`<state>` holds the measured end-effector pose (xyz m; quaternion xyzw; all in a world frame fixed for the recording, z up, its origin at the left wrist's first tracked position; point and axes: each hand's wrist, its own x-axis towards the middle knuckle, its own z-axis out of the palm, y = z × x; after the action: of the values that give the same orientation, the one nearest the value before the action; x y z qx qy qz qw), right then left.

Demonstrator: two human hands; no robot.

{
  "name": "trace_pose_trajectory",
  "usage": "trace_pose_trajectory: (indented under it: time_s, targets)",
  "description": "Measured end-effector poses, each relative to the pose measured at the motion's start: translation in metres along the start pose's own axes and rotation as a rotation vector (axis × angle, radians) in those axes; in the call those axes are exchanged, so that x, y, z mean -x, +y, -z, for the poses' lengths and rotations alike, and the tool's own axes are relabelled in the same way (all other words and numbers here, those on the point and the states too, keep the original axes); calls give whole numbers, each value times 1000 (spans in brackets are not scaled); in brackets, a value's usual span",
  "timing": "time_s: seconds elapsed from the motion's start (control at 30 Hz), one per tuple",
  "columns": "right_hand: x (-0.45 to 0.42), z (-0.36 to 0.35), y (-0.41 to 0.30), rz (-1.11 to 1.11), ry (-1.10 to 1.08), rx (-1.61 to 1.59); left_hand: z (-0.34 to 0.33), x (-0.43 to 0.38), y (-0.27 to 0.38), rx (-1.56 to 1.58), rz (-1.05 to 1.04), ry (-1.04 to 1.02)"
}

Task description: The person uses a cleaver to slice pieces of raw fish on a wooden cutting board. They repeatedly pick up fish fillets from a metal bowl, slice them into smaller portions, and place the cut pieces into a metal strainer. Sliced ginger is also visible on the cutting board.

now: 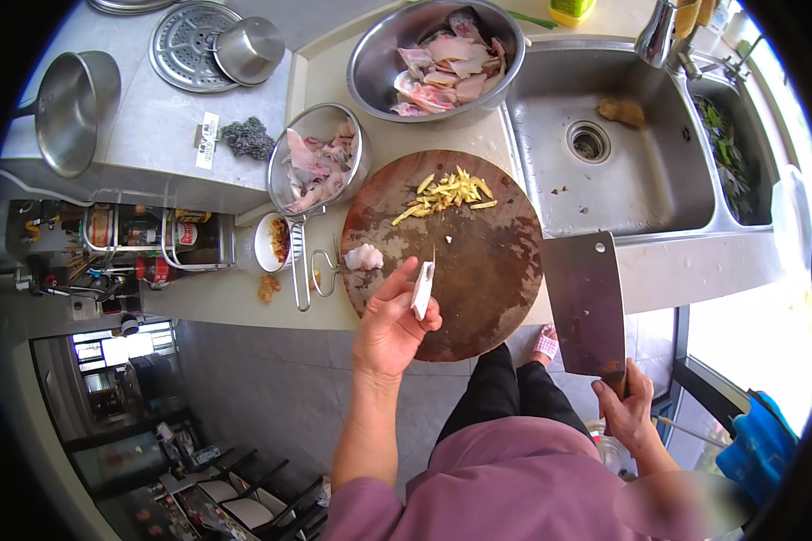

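Observation:
My left hand [394,331] is raised over the near part of a round wooden cutting board [474,277], pinching a small white piece [422,291] with a dark patch, its index finger extended. To the right of the board, my right hand [628,406] grips the wooden handle of a cleaver [582,304], its broad blade pointing away from me. Cut strips of ginger [450,193] lie piled at the board's far side. A pale, moist lump [363,257], perhaps fish flesh, rests at the left edge. One tiny white scrap [448,239] sits near the middle.
A large steel bowl [365,81] and a smaller steel strainer [274,179] hold fish pieces. Near the strainer's handle stands a small white bowl [265,243] with brown contents. Right of the board is a steel sink [548,162]. A pot [68,115] and a scouring pad [247,138] are at left.

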<state>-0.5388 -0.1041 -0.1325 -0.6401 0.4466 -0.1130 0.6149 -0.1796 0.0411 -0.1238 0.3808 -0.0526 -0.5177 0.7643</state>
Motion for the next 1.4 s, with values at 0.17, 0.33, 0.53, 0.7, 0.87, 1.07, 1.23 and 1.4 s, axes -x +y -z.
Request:
trace_pose_trajectory:
  time_s: [0.17,0.33,0.53,0.7,0.87,1.07,1.23,1.4]
  targets:
    - [4,3,-3,-37,-18,-29,-3,-2,-13,264,-69,-179]
    - [8,10,11,44,-6,63,-13,-2,-18,223,-69,-146]
    - [6,18,11,69,-9,112,-67,20,-3,15,-111,-6]
    - [4,18,5,80,-16,86,-64,33,-3,-38,-186,-1]
    - [4,21,27,140,-26,140,-66,31,-4,-82,-88,43]
    - [4,19,4,2,-49,73,-32,-3,-20,-918,243,-65]
    - [1,19,5,-24,-84,19,-34,-22,-24,-1504,-147,108]
    - [-9,11,-11,-33,-198,-189,-18,-12,-50,-1459,-673,191]
